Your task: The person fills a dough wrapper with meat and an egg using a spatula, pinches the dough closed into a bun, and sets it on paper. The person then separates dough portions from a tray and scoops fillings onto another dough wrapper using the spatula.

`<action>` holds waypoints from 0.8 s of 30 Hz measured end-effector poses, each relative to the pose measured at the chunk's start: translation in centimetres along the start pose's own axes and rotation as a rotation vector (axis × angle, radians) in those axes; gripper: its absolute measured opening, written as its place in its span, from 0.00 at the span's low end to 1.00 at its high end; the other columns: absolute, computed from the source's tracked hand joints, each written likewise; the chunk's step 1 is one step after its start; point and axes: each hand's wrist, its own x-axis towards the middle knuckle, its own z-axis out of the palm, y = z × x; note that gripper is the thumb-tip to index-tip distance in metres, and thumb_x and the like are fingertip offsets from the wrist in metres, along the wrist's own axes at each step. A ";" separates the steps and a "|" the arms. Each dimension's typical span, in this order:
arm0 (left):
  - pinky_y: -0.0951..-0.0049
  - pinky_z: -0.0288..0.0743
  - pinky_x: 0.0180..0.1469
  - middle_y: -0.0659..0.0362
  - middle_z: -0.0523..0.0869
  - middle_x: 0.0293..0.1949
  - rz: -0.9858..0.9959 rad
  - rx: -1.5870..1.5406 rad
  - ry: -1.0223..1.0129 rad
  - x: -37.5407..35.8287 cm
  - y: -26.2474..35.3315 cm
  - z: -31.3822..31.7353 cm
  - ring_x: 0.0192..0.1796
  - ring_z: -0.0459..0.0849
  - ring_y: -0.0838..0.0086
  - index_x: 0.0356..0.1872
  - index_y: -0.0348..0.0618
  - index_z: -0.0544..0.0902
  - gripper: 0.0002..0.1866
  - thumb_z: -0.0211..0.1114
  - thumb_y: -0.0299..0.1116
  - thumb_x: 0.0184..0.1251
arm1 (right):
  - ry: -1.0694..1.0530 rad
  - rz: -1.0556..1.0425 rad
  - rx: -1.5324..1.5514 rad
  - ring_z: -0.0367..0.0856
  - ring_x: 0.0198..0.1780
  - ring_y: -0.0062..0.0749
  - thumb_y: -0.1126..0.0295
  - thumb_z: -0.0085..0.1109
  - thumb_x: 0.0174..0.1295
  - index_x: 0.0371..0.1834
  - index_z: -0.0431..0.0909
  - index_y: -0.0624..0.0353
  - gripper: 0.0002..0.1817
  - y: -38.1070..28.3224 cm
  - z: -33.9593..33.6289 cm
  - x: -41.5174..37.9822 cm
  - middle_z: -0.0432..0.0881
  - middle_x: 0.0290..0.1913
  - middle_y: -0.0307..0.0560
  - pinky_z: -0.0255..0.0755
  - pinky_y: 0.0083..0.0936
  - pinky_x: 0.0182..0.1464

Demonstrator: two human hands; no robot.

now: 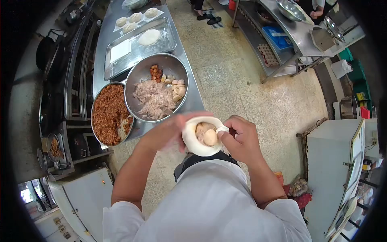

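Observation:
In front of my chest is a round white dough wrapper point(195, 146), cupped and open at the top. Inside it lies a pale filling with a round, cream-coloured piece point(210, 137). My right hand point(245, 139) pinches the wrapper's right edge between thumb and fingers. From the left, my left hand point(171, 130) holds the wrapper's side; it is smeared by motion, and its fingers are partly hidden. Just beyond my hands, a steel bowl point(135, 68) holds pale minced meat point(155, 99), round cream-coloured pieces and some reddish filling. Beside it stands a bowl of reddish-brown filling point(109, 113).
On the steel table point(183, 48), a metal tray point(171, 38) holds a flat dough round point(149, 37) and a white paper square point(120, 51). Several pleated buns point(136, 17) sit behind it. At right stand a shelved steel workbench point(278, 24) and a white cabinet point(328, 161).

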 end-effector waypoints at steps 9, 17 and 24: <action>0.53 0.67 0.71 0.47 0.68 0.70 0.314 -0.652 0.409 2.5 -8.4 5.1 0.71 0.71 0.60 0.74 0.37 0.58 0.65 0.43 0.87 0.47 | 0.076 0.049 -0.127 0.74 0.25 0.28 0.73 0.63 0.54 0.29 0.80 0.65 0.05 -0.1 0.8 -0.4 0.76 0.25 0.45 0.68 0.28 0.28; 0.55 0.67 0.71 0.47 0.67 0.71 0.244 -0.372 0.257 2.0 -7.1 2.4 0.71 0.70 0.60 0.74 0.36 0.57 0.65 0.50 0.84 0.47 | -0.041 0.058 -0.011 0.76 0.25 0.32 0.72 0.64 0.54 0.30 0.81 0.65 0.06 1.7 0.8 0.5 0.77 0.26 0.47 0.69 0.29 0.28; 0.61 0.65 0.71 0.51 0.69 0.68 0.263 -0.408 0.383 1.8 -7.2 3.0 0.70 0.70 0.67 0.72 0.36 0.59 0.66 0.61 0.82 0.41 | 0.077 0.062 0.019 0.72 0.27 0.21 0.77 0.62 0.55 0.30 0.80 0.66 0.03 -0.2 0.9 0.5 0.74 0.27 0.42 0.65 0.22 0.29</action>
